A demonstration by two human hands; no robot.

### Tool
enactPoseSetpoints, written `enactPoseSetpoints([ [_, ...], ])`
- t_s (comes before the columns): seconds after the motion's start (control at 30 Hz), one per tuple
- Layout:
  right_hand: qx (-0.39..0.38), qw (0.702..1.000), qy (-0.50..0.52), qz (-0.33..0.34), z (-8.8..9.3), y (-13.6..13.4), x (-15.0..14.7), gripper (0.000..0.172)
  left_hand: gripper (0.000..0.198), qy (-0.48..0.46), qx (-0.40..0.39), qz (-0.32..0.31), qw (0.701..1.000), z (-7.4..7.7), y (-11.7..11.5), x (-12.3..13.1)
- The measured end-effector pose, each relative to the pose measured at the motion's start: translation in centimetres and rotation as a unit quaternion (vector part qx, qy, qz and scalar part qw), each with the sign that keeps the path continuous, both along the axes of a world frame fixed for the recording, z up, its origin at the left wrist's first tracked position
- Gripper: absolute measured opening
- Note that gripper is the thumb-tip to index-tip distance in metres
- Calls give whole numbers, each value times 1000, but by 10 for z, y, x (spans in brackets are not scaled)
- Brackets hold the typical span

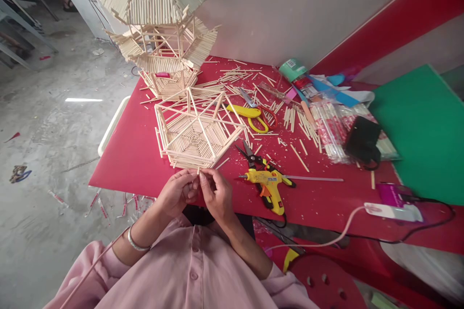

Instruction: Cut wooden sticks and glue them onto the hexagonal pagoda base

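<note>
Close to my body, at the table's front edge, my left hand [180,192] and my right hand [216,194] meet with curled, pinching fingers. Between the fingertips shows the pale end of a short wooden stick [198,171]; its rest is hidden by the fingers. Just beyond the hands lies a hexagonal stick frame [195,141], with a floor of sticks and open struts above. To the right of my right hand, a yellow glue gun [267,182] lies with a clear glue stick [315,178] coming out of its back, over black-and-yellow pliers [250,155].
A tiered stick pagoda [155,14] stands at the back left. Yellow-handled scissors [250,112] and loose sticks [290,118] lie across the red table [126,154]. On the right are bagged sticks [329,130], a black object [362,140], a green board [427,130] and a power strip [393,211].
</note>
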State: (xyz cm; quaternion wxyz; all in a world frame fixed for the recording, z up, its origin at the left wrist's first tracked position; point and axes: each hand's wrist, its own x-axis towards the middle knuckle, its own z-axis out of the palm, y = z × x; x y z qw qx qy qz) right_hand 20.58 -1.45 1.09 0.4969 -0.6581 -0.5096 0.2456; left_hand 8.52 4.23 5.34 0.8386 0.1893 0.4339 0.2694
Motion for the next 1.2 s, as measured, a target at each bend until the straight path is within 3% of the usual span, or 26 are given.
enactPoseSetpoints([
  [1.2, -4, 1000, -9, -1, 4, 1, 0, 18, 23, -6, 2, 1, 1000, 2, 0, 0],
])
